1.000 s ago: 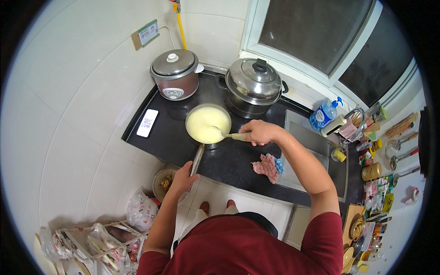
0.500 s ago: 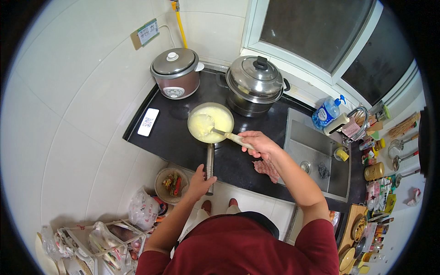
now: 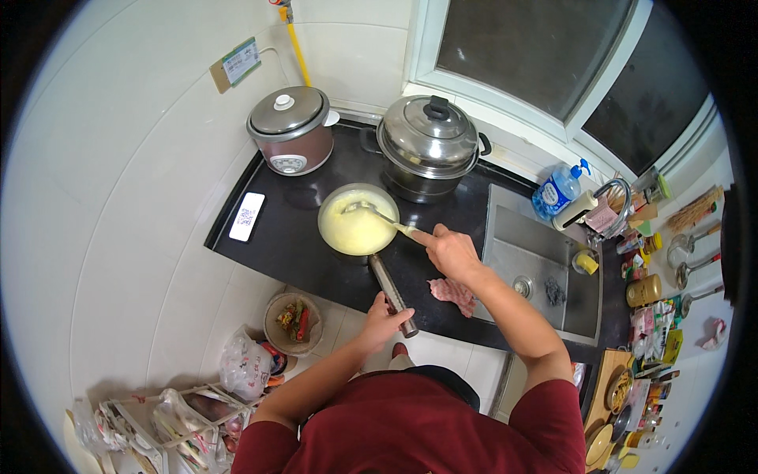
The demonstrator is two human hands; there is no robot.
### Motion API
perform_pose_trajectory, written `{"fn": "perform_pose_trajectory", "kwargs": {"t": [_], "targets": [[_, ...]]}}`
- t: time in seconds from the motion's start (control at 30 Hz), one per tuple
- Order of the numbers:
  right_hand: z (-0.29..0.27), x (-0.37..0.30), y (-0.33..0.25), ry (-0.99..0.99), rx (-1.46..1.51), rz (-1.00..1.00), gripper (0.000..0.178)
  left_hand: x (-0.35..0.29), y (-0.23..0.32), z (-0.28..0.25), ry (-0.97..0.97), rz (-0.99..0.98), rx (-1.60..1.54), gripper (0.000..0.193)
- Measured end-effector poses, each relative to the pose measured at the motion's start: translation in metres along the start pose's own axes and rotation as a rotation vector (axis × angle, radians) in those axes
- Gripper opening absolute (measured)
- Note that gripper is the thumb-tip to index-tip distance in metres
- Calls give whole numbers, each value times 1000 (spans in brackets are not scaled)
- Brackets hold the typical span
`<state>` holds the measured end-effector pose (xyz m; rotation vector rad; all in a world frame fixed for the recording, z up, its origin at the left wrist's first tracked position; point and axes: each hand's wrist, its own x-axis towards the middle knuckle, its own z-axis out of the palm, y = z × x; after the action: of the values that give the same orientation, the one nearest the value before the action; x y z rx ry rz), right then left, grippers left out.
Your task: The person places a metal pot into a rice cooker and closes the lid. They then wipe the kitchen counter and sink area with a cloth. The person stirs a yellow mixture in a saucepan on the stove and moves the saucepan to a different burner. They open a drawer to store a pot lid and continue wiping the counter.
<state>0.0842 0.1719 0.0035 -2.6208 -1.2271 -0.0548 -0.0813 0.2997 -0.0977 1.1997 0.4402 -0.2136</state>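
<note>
A small pan (image 3: 321,229) of thick, pale yellow mixture (image 3: 355,231) rests on the black counter, in front of the lidded pot. My left hand (image 3: 384,322) is closed on the far end of its long metal handle (image 3: 385,284), which points toward me over the counter edge. A spatula (image 3: 384,216) with a pale handle is gripped in my right hand (image 3: 452,251). Its metal head lies in the mixture near the pan's back, partly coated and sunk in. Beneath my right forearm is a pink cloth (image 3: 452,295), near the counter's front edge.
A rice cooker (image 3: 290,146) and a large steel pot (image 3: 433,150) stand behind the pan. The phone (image 3: 247,216) lies on the left. To the right come a sink (image 3: 505,261) and a blue soap bottle (image 3: 557,193). Below the counter stands a waste bin (image 3: 272,336).
The pan's handle has swung to the right, with my left hand moving along with it. My right hand has turned the spatula, so its head now sits lower in the mixture, nearer the back.
</note>
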Motion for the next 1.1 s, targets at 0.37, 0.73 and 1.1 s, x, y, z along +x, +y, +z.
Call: {"fn": "perform_pose_trajectory", "kwargs": {"t": [0.37,0.73,1.1], "targets": [[33,-14,44,24,165,55,39,41,1,56,100,58,-46,43],[108,-136,83,266,251,297,36,46,-9,53,93,18,-46,55],[173,-110,-45,144,205,23,44,-5,-39,-51,161,-49,-32,53]]}}
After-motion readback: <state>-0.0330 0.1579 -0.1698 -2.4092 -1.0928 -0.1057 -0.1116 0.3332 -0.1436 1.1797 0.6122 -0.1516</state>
